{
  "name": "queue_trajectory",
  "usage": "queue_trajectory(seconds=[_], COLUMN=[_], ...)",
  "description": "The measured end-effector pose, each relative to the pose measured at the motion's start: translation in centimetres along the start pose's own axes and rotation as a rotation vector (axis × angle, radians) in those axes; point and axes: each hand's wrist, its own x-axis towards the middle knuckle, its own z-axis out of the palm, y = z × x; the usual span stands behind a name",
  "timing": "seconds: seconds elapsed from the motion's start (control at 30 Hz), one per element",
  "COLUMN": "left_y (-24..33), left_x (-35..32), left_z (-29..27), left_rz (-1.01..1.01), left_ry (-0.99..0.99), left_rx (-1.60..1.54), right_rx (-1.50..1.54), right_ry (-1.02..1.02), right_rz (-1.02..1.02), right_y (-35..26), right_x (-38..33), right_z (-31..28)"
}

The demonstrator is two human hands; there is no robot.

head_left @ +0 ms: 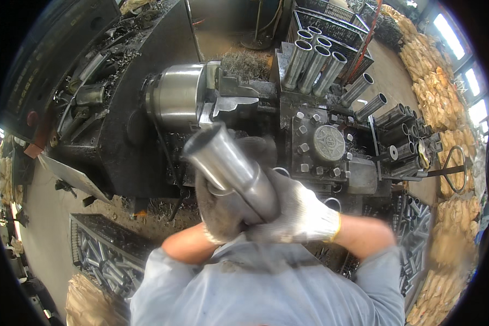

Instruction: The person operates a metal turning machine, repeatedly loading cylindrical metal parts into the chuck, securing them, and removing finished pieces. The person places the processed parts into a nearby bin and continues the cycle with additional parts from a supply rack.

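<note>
A shiny metal tube (225, 157) is held up in front of my chest, tilted, its open end toward the upper left. My right hand (299, 209), in a white knit glove with a grey palm, closes round its lower part. Below and left of the tube, my left hand (220, 212), also gloved, is closed against it; its fingers are partly hidden. A second bright edge shows under the tube, and I cannot tell what it belongs to. Beyond my hands is a lathe chuck (179, 95) with stepped jaws (233, 103); no tube shows in them.
Several tubes (312, 70) stand upright behind the bolted tool post (329, 144). More tubes (402, 130) are stacked at its right, near a looped handle (455, 169). Crates of metal parts (100, 261) flank me low down. Metal chips litter the machine (119, 119).
</note>
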Motion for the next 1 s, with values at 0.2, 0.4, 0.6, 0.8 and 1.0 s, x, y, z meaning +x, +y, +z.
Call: queue_trajectory(seconds=[0.2, 0.4, 0.6, 0.8, 1.0], left_y=[-1.9, -6.3, -6.3, -1.7, 3.3], left_x=[5.7, -7.4, -23.1, -22.8, -23.0], left_z=[-3.0, -16.4, -23.8, -30.7, -31.6], left_rz=[0.375, -0.288, -0.57, -0.178, -0.301], left_ry=[-0.087, 0.514, 1.186, 1.446, 1.41], left_rx=[0.561, 0.89, 0.414, 0.345, -0.165], right_rx=[-0.62, -1.719, -1.055, -0.898, -0.968], right_ry=[0.287, 0.219, -0.085, -0.138, -0.208], right_rz=[-0.371, -0.196, 0.0, -0.111, 0.172], right_y=[-3.5, 3.9, 9.7, 8.5, 8.7], right_x=[5.0, 16.7, 23.3, 23.7, 23.8], right_z=[-10.4, -19.5, -16.4, -16.5, -17.6])
